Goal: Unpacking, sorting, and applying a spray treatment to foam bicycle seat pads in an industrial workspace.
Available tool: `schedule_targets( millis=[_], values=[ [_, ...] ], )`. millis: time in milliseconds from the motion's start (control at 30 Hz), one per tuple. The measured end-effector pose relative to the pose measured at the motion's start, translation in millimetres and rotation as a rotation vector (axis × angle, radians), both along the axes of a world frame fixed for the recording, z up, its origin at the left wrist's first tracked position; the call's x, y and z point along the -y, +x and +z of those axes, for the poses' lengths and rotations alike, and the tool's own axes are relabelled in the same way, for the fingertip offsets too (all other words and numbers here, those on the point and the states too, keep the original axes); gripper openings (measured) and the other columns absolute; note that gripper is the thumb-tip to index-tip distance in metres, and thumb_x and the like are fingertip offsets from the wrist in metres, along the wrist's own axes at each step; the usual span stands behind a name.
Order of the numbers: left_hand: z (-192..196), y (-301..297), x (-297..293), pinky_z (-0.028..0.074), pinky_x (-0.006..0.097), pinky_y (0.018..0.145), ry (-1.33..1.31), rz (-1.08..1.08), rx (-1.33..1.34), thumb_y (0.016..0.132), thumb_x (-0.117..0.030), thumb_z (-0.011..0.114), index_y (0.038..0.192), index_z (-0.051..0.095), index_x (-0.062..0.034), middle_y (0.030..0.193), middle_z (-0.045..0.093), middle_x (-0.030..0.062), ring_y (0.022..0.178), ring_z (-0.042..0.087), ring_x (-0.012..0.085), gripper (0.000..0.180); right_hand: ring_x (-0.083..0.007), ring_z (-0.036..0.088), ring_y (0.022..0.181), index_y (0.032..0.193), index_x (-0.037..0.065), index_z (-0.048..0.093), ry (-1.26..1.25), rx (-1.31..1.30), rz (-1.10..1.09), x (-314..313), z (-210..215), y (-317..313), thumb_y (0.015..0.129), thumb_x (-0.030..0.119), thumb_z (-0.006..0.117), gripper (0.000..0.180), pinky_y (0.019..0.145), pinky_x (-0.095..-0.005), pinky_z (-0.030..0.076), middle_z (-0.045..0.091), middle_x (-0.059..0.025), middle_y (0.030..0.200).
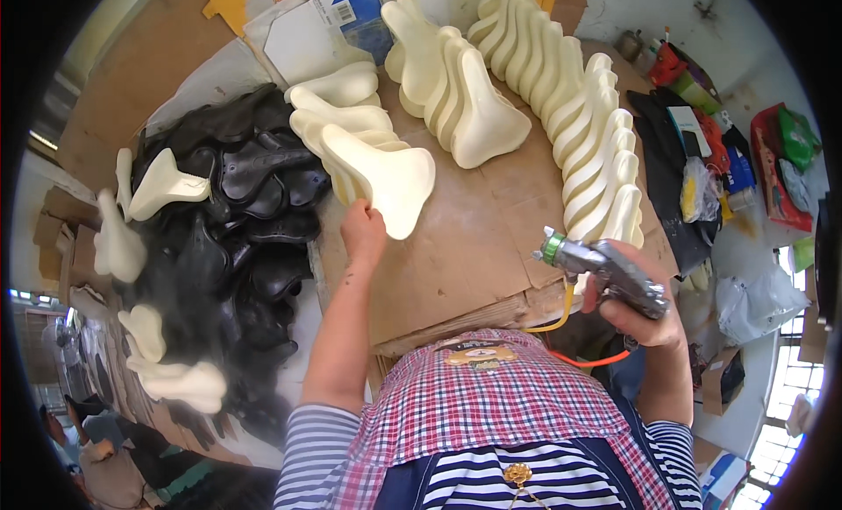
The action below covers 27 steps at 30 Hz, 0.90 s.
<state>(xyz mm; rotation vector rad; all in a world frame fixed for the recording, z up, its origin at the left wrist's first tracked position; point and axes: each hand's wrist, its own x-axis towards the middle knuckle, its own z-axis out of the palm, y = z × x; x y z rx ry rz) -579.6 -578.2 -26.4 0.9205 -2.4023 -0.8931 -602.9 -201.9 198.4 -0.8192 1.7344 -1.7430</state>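
Left hand (pixel 362 235) pinches a cream saddle (pixel 392 175) just beyond it; right hand (pixel 651 321) grips a spray gun (pixel 618 275).

the spray gun (pixel 614 276) partly hides the right hand (pixel 651 324).

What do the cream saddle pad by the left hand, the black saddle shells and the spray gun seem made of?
Cream saddle pad: probably moulded foam; smooth, matte, softly rounded.
Black saddle shells: likely moulded plastic; hard-looking, with glossy sheen.
Spray gun: apparently metal; shiny grey body with highlights. Its green ring could be metal or plastic.
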Motion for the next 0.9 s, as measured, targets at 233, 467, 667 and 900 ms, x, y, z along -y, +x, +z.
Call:
schedule_targets(
  millis=[233, 467, 667, 900],
  values=[
    [138.8, 42.7, 125.4, 0.052, 0.032, 0.068, 0.833, 0.087, -0.864, 0.079, -0.006, 0.057, 0.092, 0.061, 0.0006, 0.085, 0.062, 0.0091, 0.073, 0.060, 0.0197, 0.016, -0.0098, 0.055, 0.085, 0.129, 0.004, 0.045, 0.336, -0.142, -0.023, 25.9, -34.3, -11.2, 0.080, 0.004, 0.065, 0.053, 0.076, -0.0253, 0.045, 0.060, -0.0049, 0.093],
    [-35.7, 21.1, 91.4, 0.049, 0.034, 0.071, 0.230, -0.015, -0.153, 0.080, -0.019, 0.064, 0.102, 0.057, -0.0023, 0.089, 0.064, 0.0095, 0.079, 0.061, 0.0218, 0.028, -0.0127, 0.057, 0.079, 0.127, -0.002, 0.045, -0.032, -0.062, -0.017, 59.8, 7.4, -0.5, 0.076, -0.001, 0.063, 0.054, 0.071, -0.0265, 0.046, 0.060, -0.0089, 0.090],
    [-16.2, -7.6, 56.9, 0.049, 0.034, 0.070, 0.331, 0.031, -0.009, 0.076, -0.017, 0.068, 0.099, 0.061, 0.0007, 0.086, 0.064, 0.0145, 0.078, 0.062, 0.0196, 0.030, -0.0140, 0.057, 0.083, 0.130, 0.000, 0.043, 0.013, -0.019, -0.073, 57.9, -3.4, 0.3, 0.076, 0.001, 0.065, 0.058, 0.073, -0.0277, 0.047, 0.060, -0.0080, 0.093],
    [150.1, 22.2, 136.4, 0.045, 0.042, 0.093, 1.006, -0.204, -1.146, 0.092, -0.023, 0.049, 0.123, 0.043, -0.0016, 0.119, 0.050, 0.0117, 0.100, 0.055, 0.0271, 0.039, -0.0086, 0.054, 0.082, 0.128, 0.002, 0.046, 0.284, -0.038, -0.131, 74.1, -22.3, -12.4, 0.081, 0.004, 0.065, 0.050, 0.072, -0.0239, 0.045, 0.059, -0.0044, 0.093]
  ],
)
